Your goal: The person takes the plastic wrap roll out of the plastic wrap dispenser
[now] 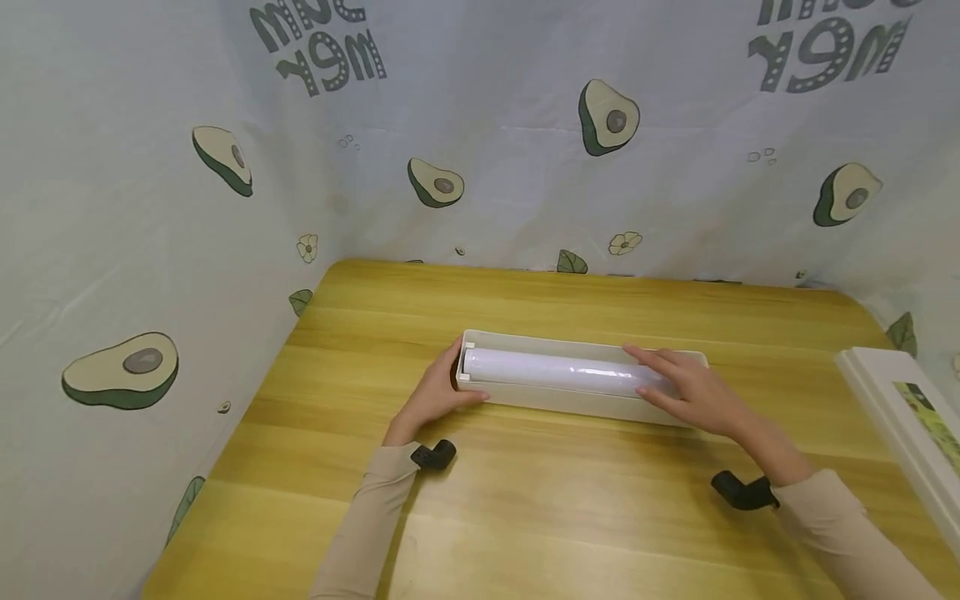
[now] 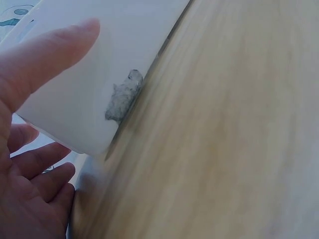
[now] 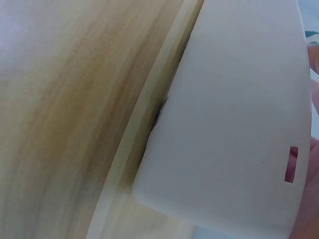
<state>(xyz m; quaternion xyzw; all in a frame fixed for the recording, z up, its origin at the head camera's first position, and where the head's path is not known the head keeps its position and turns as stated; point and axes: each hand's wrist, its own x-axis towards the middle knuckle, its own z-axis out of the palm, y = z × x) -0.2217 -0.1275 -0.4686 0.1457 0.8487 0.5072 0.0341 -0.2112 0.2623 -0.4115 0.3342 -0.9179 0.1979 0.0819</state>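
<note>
The left hand (image 1: 431, 396) holds the left end of the long, open-topped white plastic box (image 1: 555, 400), thumb along the near wall and fingers bent around the end. The right hand (image 1: 697, 392) is spread wide over the right end of the glossy white cylindrical roll (image 1: 555, 369); whether it presses or merely rests cannot be told. The roll lies lengthwise inside the box. To seat it well, brace the left end, keep the roll parallel to the walls, and apply light, even pressure at the right end (avoid creasing the wrap). Check through the small rectangular slot (image 3: 291, 164) in the near wall. A rough grey patch (image 2: 123, 97) marks that wall's lower edge. The box stands on the yellow wood-grain counter (image 1: 487, 517). Well apart, at the right, lies a long white panel (image 1: 881, 375) with a green-and-yellow label; beyond hangs a white avocado-print sheet (image 1: 510, 108)
</note>
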